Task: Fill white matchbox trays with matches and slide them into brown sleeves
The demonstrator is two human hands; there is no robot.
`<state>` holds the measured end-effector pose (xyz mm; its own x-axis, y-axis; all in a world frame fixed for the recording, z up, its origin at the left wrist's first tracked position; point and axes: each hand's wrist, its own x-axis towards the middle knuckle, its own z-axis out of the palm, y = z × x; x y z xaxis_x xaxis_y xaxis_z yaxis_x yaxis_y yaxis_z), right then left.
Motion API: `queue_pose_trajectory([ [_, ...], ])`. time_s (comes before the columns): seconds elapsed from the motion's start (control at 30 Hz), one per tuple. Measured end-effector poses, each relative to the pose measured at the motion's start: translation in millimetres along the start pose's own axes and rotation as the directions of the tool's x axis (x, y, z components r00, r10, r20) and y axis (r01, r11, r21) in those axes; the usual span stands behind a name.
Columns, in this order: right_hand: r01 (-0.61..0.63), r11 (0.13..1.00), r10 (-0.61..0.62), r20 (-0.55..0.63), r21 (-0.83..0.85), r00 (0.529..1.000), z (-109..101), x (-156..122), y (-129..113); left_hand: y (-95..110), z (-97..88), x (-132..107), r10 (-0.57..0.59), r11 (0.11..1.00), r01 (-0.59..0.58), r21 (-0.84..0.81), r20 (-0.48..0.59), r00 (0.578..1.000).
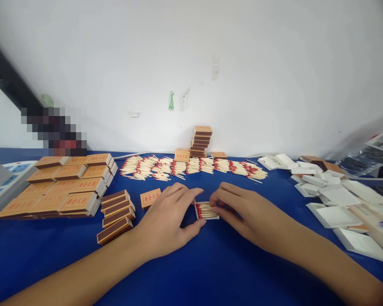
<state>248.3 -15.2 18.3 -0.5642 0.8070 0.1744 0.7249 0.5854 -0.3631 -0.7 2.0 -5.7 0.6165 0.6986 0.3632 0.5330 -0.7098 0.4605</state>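
Observation:
A small white matchbox tray (207, 210) filled with red-tipped matches lies on the blue table (191, 263) between my hands. My left hand (166, 221) curls round the tray's left end, thumb and fingers pinching it. My right hand (239, 208) has its fingertips pressed together on the matches at the tray's right end. Beyond the hands, a long row of loose matches (191, 166) stretches across the table.
Flat orange matchboxes (64, 185) are laid out at the left, with several boxes on edge (116, 216) and a single one (150, 197) beside them. A small stack (201, 141) stands by the wall. Empty white trays (333, 204) lie at the right. A power strip (0, 182) sits far left.

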Motion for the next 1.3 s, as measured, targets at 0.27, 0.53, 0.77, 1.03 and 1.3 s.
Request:
queue_pose_trajectory([
  [0.27,0.016,1.000,-0.015,-0.019,0.024,1.000,2.9,2.5,-2.7,1.5,-0.4,-0.1,0.015,1.000,-0.015,0.027,-0.006,1.000],
  [0.53,-0.051,0.998,0.054,-0.059,0.047,0.997,1.5,1.1,-2.1,-0.1,-27.7,5.5,0.215,0.899,-0.197,0.390,-0.002,0.977],
  [0.77,-0.194,0.976,0.177,0.155,0.100,0.972,-10.5,-1.2,-3.0,-13.7,-83.0,5.4,-0.203,0.768,0.043,0.639,0.179,0.963],
  [1.03,-0.160,0.969,0.150,0.068,0.186,0.986,-11.3,2.0,-1.3,-25.5,-84.5,7.3,-0.220,0.917,0.116,0.382,0.240,0.946],
  [1.3,-0.085,0.947,0.081,0.025,0.308,0.996,-11.6,2.8,1.2,-18.4,-68.8,8.0,-0.042,0.983,-0.007,0.181,0.266,0.963],
])
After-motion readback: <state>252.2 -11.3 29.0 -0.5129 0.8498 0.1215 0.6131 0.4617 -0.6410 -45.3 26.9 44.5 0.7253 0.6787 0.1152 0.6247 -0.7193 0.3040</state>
